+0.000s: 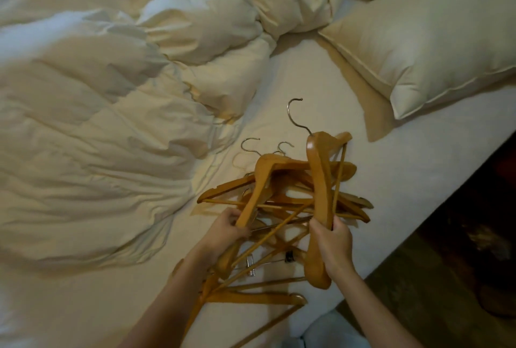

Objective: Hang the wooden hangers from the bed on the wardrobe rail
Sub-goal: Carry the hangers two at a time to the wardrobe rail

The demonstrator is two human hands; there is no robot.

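Observation:
Several wooden hangers with metal hooks lie in a tangled pile (282, 202) on the white bed sheet (405, 169), near the bed's right edge. My right hand (333, 244) grips one hanger (318, 180) by its wooden arm, raised above the pile, its hook pointing away from me. My left hand (226, 229) is closed on the end of another hanger (261, 183) that rests across the pile. More hangers (251, 294) lie closer to me, partly under my forearms. The wardrobe rail is not in view.
A crumpled cream duvet (111, 102) covers the left of the bed. Two pillows (424, 40) lie at the far right. The bed's edge runs diagonally at the right, with dark floor (460, 250) beyond it. Metal clips (251, 264) lie among the hangers.

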